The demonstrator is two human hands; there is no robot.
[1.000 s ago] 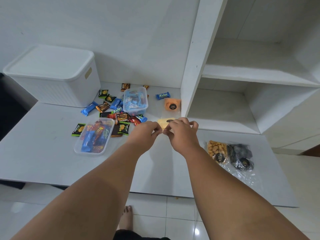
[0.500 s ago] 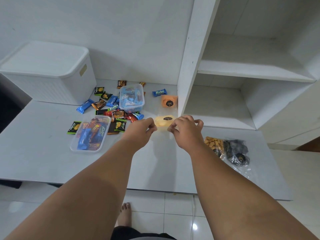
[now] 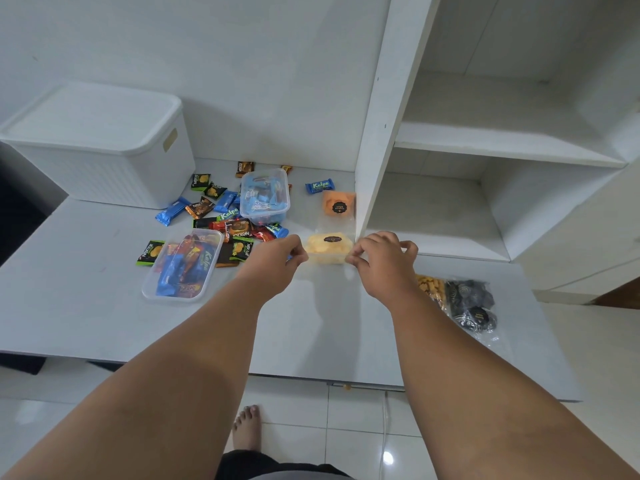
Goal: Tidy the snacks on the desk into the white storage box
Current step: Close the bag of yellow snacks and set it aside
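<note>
My left hand [image 3: 277,263], right hand [image 3: 382,263] apart, each pinching one end of yellow snack bag [image 3: 329,249]; long axis runs hand to hand; white storage box [image 3: 104,150], lid on, lies left, nearer left hand

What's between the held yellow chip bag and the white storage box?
Head view: loose wrapped snacks, a near clear tub and a far clear tub lie between yellow chip bag and white storage box.
</note>
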